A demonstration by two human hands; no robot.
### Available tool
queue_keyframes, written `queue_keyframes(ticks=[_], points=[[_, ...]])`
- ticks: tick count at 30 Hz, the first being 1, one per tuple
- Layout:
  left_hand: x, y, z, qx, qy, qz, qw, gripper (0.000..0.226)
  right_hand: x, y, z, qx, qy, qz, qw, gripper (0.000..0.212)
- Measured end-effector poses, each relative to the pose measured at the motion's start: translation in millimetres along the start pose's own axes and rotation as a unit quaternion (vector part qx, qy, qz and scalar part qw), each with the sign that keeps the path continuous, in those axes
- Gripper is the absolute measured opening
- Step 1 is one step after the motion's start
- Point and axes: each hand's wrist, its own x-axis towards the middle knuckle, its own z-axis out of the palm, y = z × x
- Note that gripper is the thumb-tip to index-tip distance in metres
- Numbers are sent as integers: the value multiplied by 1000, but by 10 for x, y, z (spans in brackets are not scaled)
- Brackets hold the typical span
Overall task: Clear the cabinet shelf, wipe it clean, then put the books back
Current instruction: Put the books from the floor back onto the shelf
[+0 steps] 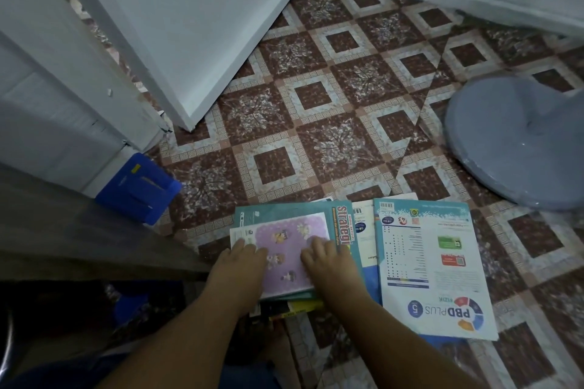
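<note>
A stack of books lies on the patterned floor in front of me. Its top book has a purple cover [286, 259] and rests on a teal book [343, 227]. My left hand [241, 265] lies on the purple book's left side, fingers over its edge. My right hand [328, 262] rests flat on its right side. Beside the stack, to the right, lies a white PBD Plus book [429, 265]. The cabinet shelf [79, 230], a dark wooden board, juts in from the left.
A blue plastic object [139, 188] lies on the floor by the shelf's far corner. A grey round base [518, 139] stands at the right. White wall panels and a door edge [189, 41] close off the back left.
</note>
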Motion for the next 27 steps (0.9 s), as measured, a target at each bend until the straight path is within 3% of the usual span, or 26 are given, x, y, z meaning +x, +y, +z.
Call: queue_keyframes(ticks=[7,9,16,22,25,27], points=[[-74,1,-236,-20,61,-14,998,51,-21,22,-349,-45,-48,-20,998,72],[-136,-23,-352,-45,79,-23,996,51,-56,42,-493,-41,-43,-16,998,67],[-674,-190,-850,-90,148,-41,984,56,-316,-7,-1227,-20,52,7,998,39],[-1402,-143,-1201,-176,186,-58,965,32,-744,-310,-1899,-19,139,-4,990,37],[-1811,-231,-1314,-161,198,-90,963,17,-990,-463,-2287,-18,170,-15,985,30],[-2100,-338,-1378,-143,221,-105,959,18,-1189,-592,-2546,-19,198,-32,980,20]])
